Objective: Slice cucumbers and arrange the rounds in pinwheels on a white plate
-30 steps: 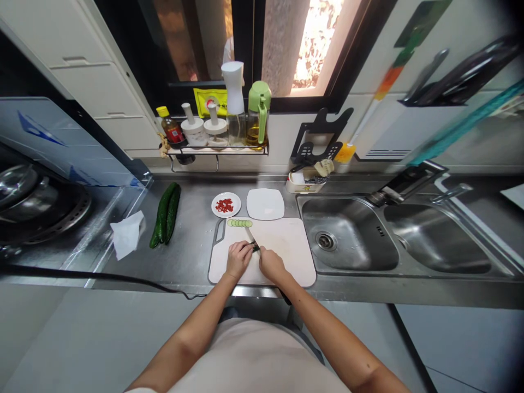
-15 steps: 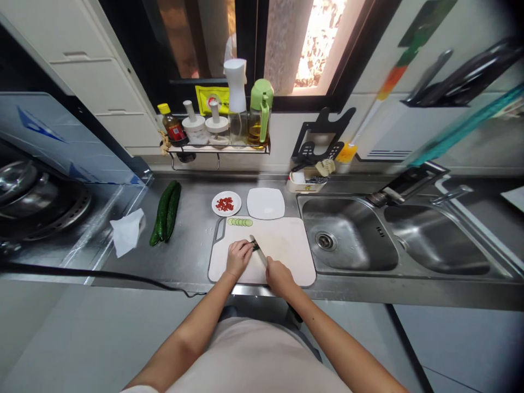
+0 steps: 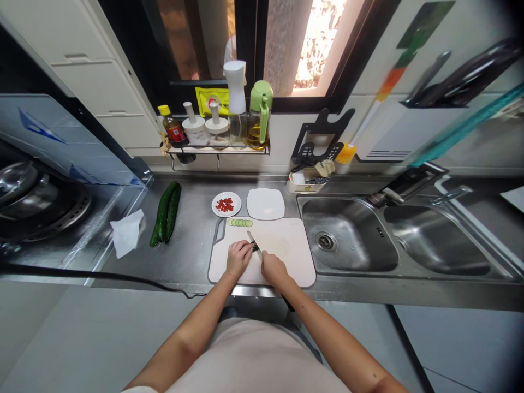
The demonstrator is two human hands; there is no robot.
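My right hand is closed round the handle of a knife, its blade slanting up and left across the white cutting board. Against the blade lies a small dark green piece of cucumber, and the fingers of my left hand press on it from the left. Most of the piece is hidden under those fingers. A row of thin cucumber slices lies along the board's upper left edge. Behind the board stand a white plate with chopped red pieces and a bare white plate.
Whole cucumbers and a crumpled white paper towel lie on the steel counter at left. To the right is a double sink. A rack with bottles and jars hangs above. A black cable crosses the front left edge.
The knife and my right hand have shifted slightly up and to the left. My left hand stays in nearly the same place on the cucumber piece.
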